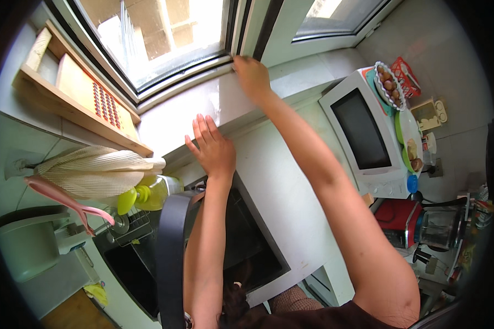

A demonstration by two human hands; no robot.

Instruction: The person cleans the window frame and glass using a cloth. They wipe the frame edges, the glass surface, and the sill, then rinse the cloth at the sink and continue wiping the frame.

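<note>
My left hand (212,150) lies palm down with its fingers spread at the edge of the tiled windowsill (247,94), with nothing seen in it. Farther along, my right hand (251,78) reaches to the lower corner of the window frame (189,72). Its fingers are curled against the frame's edge; whether they grip the frame or a small thing is hidden. Below both arms are a white countertop (284,177) and a dark sink (247,230). A dark curved strap (171,255) crosses the view beside my left forearm.
A wooden rack with an abacus-like beaded board (76,82) leans left of the window. Near the sink are a cloth (94,170), a pink peeler-like tool (61,195) and a pump bottle (156,193). At right stand a microwave (362,127), holding bowls, and a red blender (399,218).
</note>
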